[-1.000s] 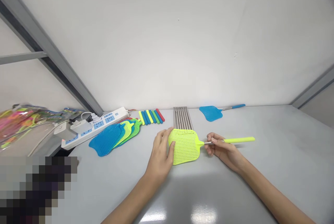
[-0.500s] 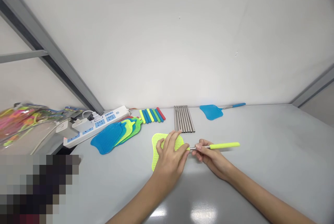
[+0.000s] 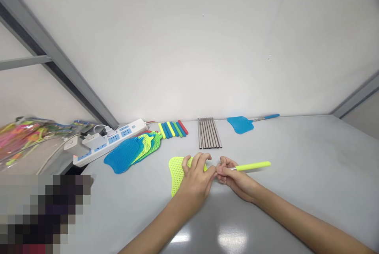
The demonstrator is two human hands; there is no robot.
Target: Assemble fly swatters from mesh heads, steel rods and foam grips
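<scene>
Over the worktop (image 3: pixel 310 147), fingers of my left hand (image 3: pixel 197 183) grasp the yellow swatter (image 3: pixel 177 173) by its head; those of my right hand (image 3: pixel 237 179) pinch its metal rod (image 3: pixel 233 169); beyond lie metal tubes (image 3: pixel 209 133) and a blue swatter (image 3: pixel 241 125).

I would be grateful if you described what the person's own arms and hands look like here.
The left hand and right hand are ungloved. The forearms show no sleeves, watch or bracelet; no rings are visible on the fingers.
</scene>
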